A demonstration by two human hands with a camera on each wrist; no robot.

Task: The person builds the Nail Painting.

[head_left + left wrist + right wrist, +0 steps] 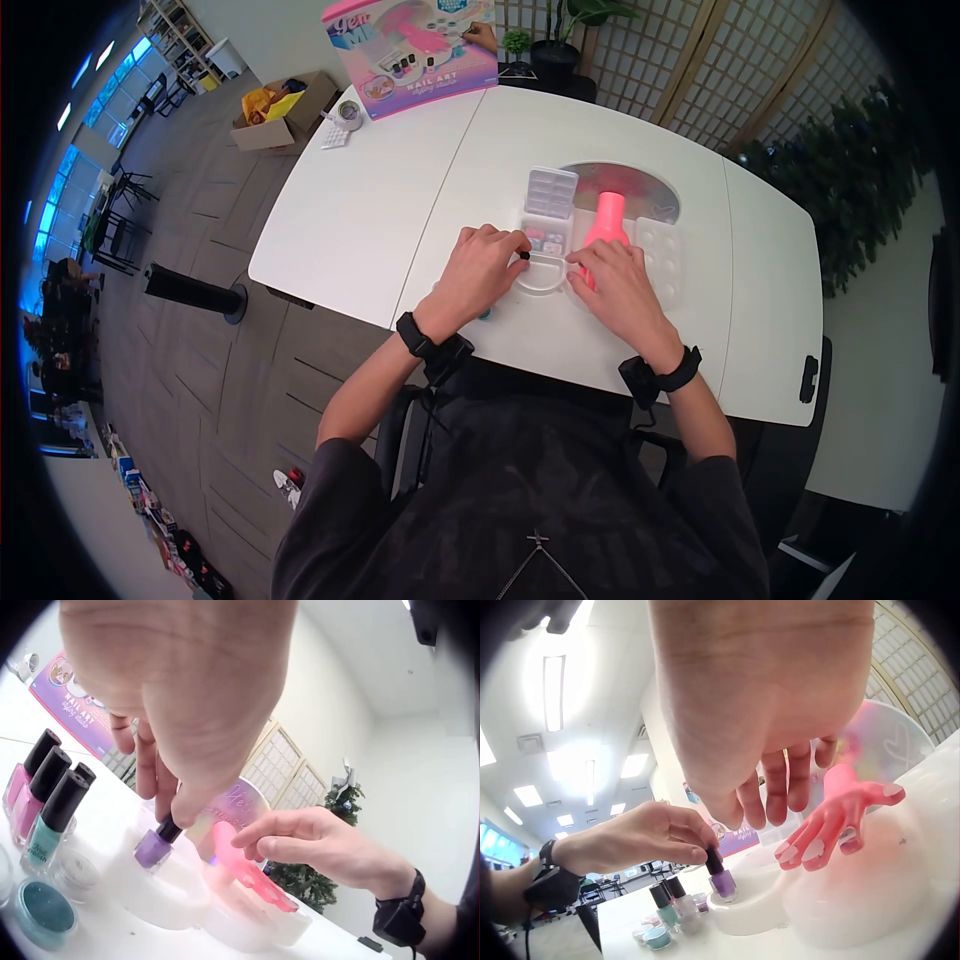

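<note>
My left hand pinches the black cap of a purple nail polish bottle between thumb and fingers. The bottle stands slightly tilted at the rounded white tray section of the nail art station. A pink model hand, with pale and patterned nails on its fingers, lies palm-down on the station's raised white base. Over this model hand hovers my right hand, its fingers loosely bent and holding nothing. Behind them rises a shiny half-round panel.
Left of the station stand teal and pink polish bottles and a teal jar. An open-lidded compartment box sits behind my left hand. At the table's far edge are a nail art box and a small round container.
</note>
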